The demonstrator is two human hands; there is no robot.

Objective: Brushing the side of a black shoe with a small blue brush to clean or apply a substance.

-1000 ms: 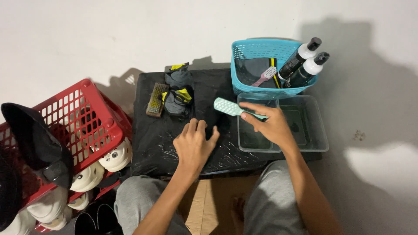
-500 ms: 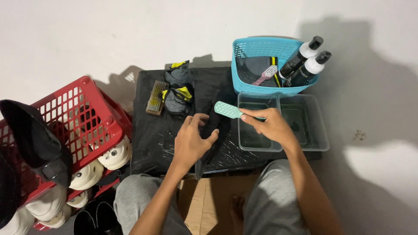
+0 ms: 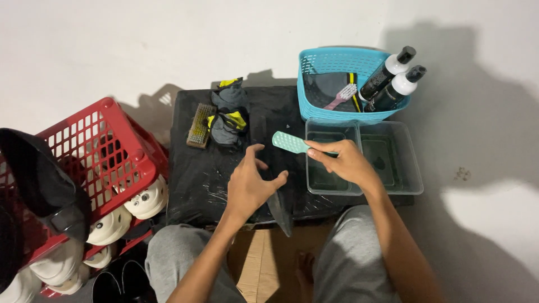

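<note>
Black sheeting covers the low table (image 3: 196,174). Above it, the right hand (image 3: 342,163) grips a mint brush (image 3: 292,142) by its handle, over the clear tub's (image 3: 404,168) edge. Beside it, the left hand (image 3: 250,185) hovers, fingers spread wide, holding nothing. Behind sits a blue basket (image 3: 337,115).

black-covered low table (image 3: 224,179) bears wooden brush (image 3: 197,125), perhaps shoes (image 3: 227,119), blue basket (image 3: 337,115); clear tub (image 3: 412,177)

red crate (image 3: 106,151) | blue basket (image 3: 314,62) | two bottles (image 3: 393,78) | wooden brush (image 3: 197,124)
</note>
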